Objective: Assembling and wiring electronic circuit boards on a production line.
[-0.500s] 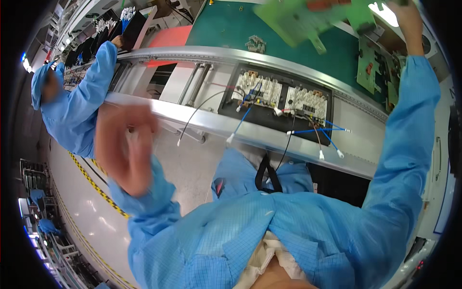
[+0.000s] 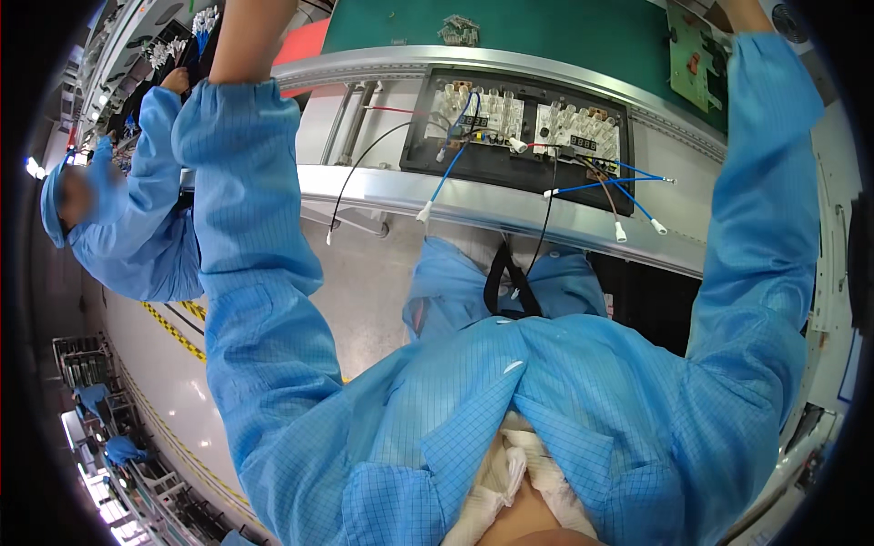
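My left wrist shows at the top edge, and the hand itself lies beyond the picture. My right wrist is cut off by the top edge at the right, its fingers out of sight. Between my arms, two circuit boards with clear parts and small displays, a left board and a right board, sit side by side in a black tray on the metal rail line. Blue, black, brown and red wires with white connectors trail from them, several over the front rail.
A green mat covers the bench beyond the rail, with a pile of small metal parts on it. A green panel stands at the far right. At left another person in blue reaches toward bundled wires.
My left hand has gone up and forward out of the picture. My right hand and the large green fixture it held have passed beyond the top edge. The view has shifted slightly.
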